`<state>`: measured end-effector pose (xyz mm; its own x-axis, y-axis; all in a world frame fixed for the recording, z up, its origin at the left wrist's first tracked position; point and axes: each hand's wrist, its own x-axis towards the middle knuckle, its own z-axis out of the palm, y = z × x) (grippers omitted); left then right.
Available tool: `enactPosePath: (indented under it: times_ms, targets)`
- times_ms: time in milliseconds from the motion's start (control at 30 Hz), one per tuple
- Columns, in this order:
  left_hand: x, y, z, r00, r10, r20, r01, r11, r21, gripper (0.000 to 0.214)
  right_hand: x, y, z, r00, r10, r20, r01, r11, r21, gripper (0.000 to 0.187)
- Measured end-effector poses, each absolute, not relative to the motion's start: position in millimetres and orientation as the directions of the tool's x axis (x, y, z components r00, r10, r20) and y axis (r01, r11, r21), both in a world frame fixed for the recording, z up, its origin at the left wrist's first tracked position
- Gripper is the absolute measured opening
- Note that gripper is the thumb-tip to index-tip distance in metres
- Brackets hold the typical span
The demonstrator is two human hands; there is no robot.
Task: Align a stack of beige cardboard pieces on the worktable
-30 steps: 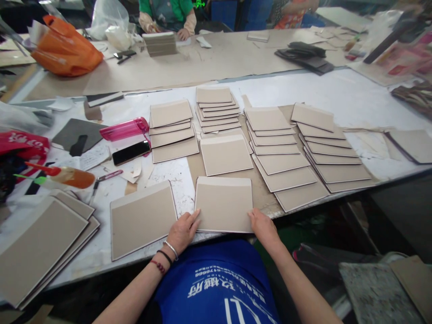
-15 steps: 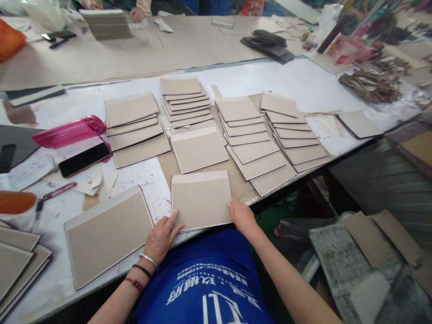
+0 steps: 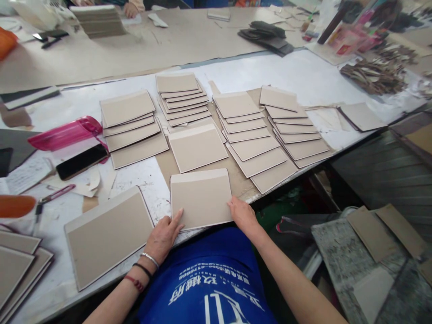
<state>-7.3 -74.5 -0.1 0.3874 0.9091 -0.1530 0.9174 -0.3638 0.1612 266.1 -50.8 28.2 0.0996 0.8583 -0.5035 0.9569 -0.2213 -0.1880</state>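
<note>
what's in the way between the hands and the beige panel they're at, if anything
Nothing visible. The left hand has its index finger on the near left part of the beige panel; the right hand touches its right edge.

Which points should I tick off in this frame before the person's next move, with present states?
1. Left hand on the front beige panel: ok, fingers near its lower left corner.
2. Right hand on that panel: ok, at its right edge.
3. Right hand's hold under the panel: cannot tell, hidden.
4. Gap to the left beige panel: ok, white table shows between.
5. Gap to the middle beige panel behind: cannot tell, edges nearly meet.
6. Panel row beyond the right hand squared: not ok, its panels overlap, staggered.
</note>
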Motion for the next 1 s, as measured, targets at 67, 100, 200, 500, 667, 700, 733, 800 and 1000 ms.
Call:
enactPosePath:
  times_ms: [67,100,200,500,667,700,733,800,1000]
  targets:
    - [-7,-73,2,0.384,0.903,-0.190,0.921,-0.361,0.146,0.043,266,-51,28,0.101,0.859,-0.502,0.957,-0.222,-0.188,0.025]
    - [-6,-73,3,0.385,0.900,-0.205,0.922,-0.364,0.136,0.043,266,-51,28,0.104,0.860,-0.499,0.956,-0.225,-0.188,0.024]
    - [-6,-72,6,0.404,0.893,-0.199,0.915,-0.390,0.106,0.042,267,-52,27,0.105,0.869,-0.483,0.953,-0.227,-0.200,0.024]
    - [-13,-68,-18,0.612,0.779,0.137,0.772,-0.626,0.111,0.040,266,-49,31,0.109,0.849,-0.517,0.951,-0.240,-0.193,0.023]
    - [-14,-64,-10,0.635,0.771,0.050,0.763,-0.635,0.121,0.041,265,-47,32,0.117,0.838,-0.533,0.956,-0.241,-0.168,0.026]
    - [-14,-64,-7,0.632,0.775,0.035,0.766,-0.631,0.122,0.042,265,-47,33,0.117,0.833,-0.540,0.958,-0.238,-0.159,0.027]
    - [-13,-64,-5,0.627,0.779,0.022,0.771,-0.625,0.125,0.043,265,-46,33,0.119,0.827,-0.550,0.960,-0.237,-0.148,0.027]
    - [-12,-64,-1,0.614,0.789,-0.001,0.782,-0.608,0.138,0.043,265,-44,35,0.117,0.814,-0.569,0.964,-0.230,-0.130,0.029]
    - [-10,-65,-2,0.573,0.819,-0.020,0.808,-0.560,0.183,0.041,267,-39,38,0.080,0.798,-0.598,0.971,-0.197,-0.134,0.029]
